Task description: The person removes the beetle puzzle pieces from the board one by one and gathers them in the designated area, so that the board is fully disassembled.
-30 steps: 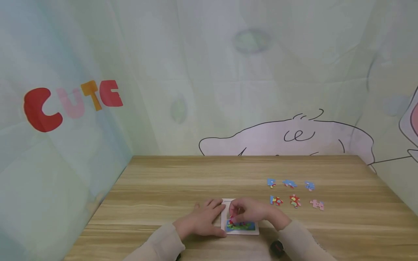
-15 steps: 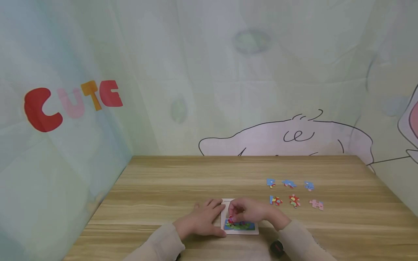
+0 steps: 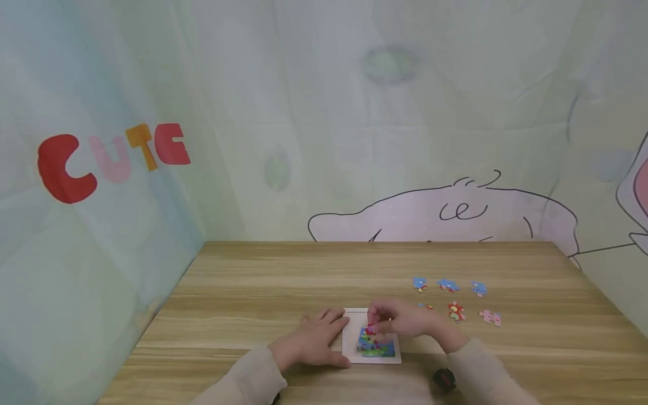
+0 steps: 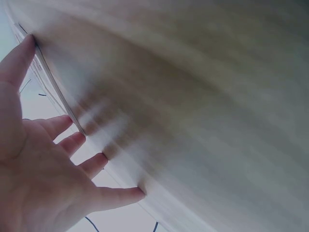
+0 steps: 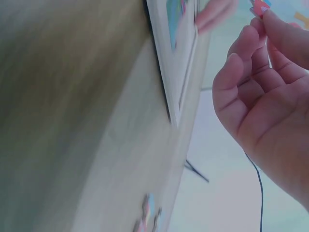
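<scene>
A white puzzle tray [image 3: 351, 337] lies near the front of the table, with colourful jigsaw pieces [image 3: 377, 350] in its lower right part. My left hand [image 3: 315, 341] is spread flat beside it; in the left wrist view the thumb and some fingertips touch the tray's edge [image 4: 57, 88]. My right hand [image 3: 405, 319] is over the tray. Between its thumb and index finger it pinches a red and blue puzzle piece [image 5: 261, 7], seen in the right wrist view. The hand covers part of the pieces in the tray.
Loose pieces lie in two rows to the right: blue ones [image 3: 448, 284] behind, a red one [image 3: 456, 311] and a pink one [image 3: 490, 317] in front. Another piece [image 3: 426, 306] is partly hidden by my right hand. A black object [image 3: 444, 379] shows by my right sleeve.
My right hand has shifted right and slightly up with the pinched piece. The coloured area's left edge now lies farther right, and blue shows higher up. My left hand has stayed put.
</scene>
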Demonstrator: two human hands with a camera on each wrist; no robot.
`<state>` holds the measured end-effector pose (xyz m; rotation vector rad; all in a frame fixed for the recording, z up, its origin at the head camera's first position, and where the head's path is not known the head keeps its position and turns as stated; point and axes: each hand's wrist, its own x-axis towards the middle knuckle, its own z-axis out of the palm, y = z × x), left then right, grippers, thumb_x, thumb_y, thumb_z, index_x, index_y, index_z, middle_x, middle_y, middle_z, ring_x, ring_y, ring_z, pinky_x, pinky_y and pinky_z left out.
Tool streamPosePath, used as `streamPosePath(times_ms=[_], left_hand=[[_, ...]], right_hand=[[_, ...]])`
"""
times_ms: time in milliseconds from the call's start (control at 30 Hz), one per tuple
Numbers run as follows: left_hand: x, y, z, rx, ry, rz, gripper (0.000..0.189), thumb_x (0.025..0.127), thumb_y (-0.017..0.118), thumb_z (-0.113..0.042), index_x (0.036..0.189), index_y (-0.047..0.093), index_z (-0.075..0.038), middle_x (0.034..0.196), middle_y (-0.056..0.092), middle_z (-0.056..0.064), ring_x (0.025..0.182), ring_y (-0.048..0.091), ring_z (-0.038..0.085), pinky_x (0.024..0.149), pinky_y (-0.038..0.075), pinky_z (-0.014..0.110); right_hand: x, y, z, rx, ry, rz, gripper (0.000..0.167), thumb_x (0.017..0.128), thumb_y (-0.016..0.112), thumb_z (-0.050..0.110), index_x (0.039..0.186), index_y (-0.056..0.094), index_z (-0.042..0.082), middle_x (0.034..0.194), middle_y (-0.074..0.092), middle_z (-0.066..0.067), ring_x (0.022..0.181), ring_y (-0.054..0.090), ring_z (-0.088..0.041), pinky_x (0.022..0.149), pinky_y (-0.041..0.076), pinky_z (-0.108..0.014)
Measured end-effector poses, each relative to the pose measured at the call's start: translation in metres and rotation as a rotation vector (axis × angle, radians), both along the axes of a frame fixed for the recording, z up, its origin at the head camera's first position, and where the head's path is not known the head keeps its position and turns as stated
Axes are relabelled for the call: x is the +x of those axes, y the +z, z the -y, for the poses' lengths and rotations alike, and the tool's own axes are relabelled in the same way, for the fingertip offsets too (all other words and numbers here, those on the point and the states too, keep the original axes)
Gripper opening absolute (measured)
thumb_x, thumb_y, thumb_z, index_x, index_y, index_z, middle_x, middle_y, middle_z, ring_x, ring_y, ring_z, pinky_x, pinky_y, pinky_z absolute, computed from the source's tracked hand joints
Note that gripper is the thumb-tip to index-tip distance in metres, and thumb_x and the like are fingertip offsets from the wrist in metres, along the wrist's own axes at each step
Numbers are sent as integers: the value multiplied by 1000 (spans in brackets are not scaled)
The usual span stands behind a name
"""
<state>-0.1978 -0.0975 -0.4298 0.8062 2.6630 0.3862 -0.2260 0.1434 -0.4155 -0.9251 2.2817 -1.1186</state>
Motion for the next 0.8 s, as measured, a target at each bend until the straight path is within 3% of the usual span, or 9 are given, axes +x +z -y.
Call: streamPosePath(times_ms=[333, 633, 800], left_hand=[[-1, -1, -1, -12, 0, -10, 85, 80, 68, -58, 146, 41, -12, 153, 33, 6, 141, 27, 31, 103, 23, 71], [1, 0, 0, -9, -7, -25, 84, 79, 69, -57, 146, 42, -13, 153, 33, 5, 140, 27, 31, 102, 24, 71], [1, 0, 1, -7, -9, -33, 84, 79, 70, -56, 145, 42, -12, 152, 34, 5, 139, 28, 31, 101, 25, 72]], right_hand=[[1, 5, -43, -22, -60, -17, 7, 93, 62, 12, 91, 57, 7, 81, 53, 3, 76, 49, -9, 67, 43, -23], [6, 8, -76, -12, -71, -75, 11, 93, 64, 17, 91, 57, 7, 79, 53, 4, 72, 47, -5, 64, 43, -22], [7, 3, -91, -28, -56, -56, 11, 93, 63, 14, 91, 57, 5, 80, 54, 4, 73, 48, -4, 65, 44, -22]])
